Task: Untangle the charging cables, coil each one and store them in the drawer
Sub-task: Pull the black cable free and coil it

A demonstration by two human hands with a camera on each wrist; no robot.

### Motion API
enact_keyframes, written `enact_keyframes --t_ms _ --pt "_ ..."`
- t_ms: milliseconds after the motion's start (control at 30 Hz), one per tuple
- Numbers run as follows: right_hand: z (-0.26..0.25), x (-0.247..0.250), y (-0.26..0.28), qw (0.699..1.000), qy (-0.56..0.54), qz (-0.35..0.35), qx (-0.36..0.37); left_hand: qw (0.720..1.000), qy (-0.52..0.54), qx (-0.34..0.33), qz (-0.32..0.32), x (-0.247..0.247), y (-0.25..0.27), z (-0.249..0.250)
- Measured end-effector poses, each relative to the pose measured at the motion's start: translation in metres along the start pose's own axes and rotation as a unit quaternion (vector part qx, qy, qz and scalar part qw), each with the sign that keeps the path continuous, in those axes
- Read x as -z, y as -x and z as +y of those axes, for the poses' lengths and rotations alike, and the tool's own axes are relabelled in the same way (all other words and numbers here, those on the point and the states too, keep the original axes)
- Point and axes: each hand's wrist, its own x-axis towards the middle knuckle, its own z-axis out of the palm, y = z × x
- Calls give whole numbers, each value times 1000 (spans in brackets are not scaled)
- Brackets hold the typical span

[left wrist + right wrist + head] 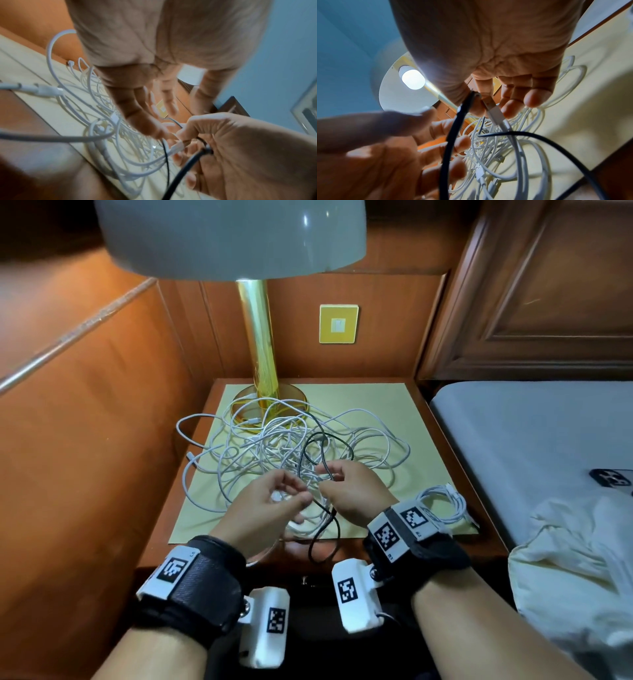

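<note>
Tangled white charging cables (274, 446) lie in a loose heap on the pale yellow mat (376, 402) covering the wooden bedside bench (455, 440), with one thin black cable (322, 529) looping through the pile and hanging over the front edge. From the head view, both hands work at the near side of the heap, and a neatly coiled white cable (445, 505) sits apart near the mat's right corner. Only the right wrist view shows the right hand (496, 54) clearly: thumb and forefinger pinch a white connector plug (494, 112), with the black cable passing over the thumb. The left hand (150, 54), seen best from the left wrist view, has its fingers extended and relaxed above the white strands, gripping nothing. A gold-stemmed lamp (260, 337) stands behind the heap.
</note>
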Motion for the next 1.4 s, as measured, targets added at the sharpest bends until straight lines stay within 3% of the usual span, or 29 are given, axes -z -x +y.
enact_keyframes --t_ms 67,267,400,467,533,667,733,800,933,1033,1133,1233,1300,1400 --pt "2 1 0 1000 -4 -2 0 999 -10 6 38 -2 -8 -3" --pt "8 5 0 999 -19 21 32 998 48 34 14 -20 -20 1" --pt "15 16 -6 995 -70 65 27 989 7 -101 109 -22 -19 13" --pt "14 23 -7 987 -149 64 8 979 14 -178 100 -26 -12 25" --pt "11 30 -4 973 -224 53 -8 977 40 -207 40 -31 -4 35" --pt "9 35 -2 944 -330 -12 -12 980 -12 -166 -105 -33 5 32" --pt "8 36 1 929 -370 -23 12 982 -41 -138 -126 -33 4 28" --pt "6 40 3 910 -413 -3 44 991 -29 -100 -83 -34 1 25" --pt "8 50 0 906 -385 117 133 995 -84 -49 25 -30 -12 12" --pt "8 56 0 877 -407 177 183 987 -159 -25 -3 -29 -13 9" --pt "4 66 7 829 -477 224 186 977 -210 -24 -31 -30 -11 10" --pt "6 75 12 811 -491 267 171 984 -172 -37 6 -30 -12 15" --pt "7 75 15 818 -478 277 159 990 -127 -44 46 -31 -11 19" --pt "1 67 24 816 -507 219 174 989 -106 -86 63 -31 -11 21"
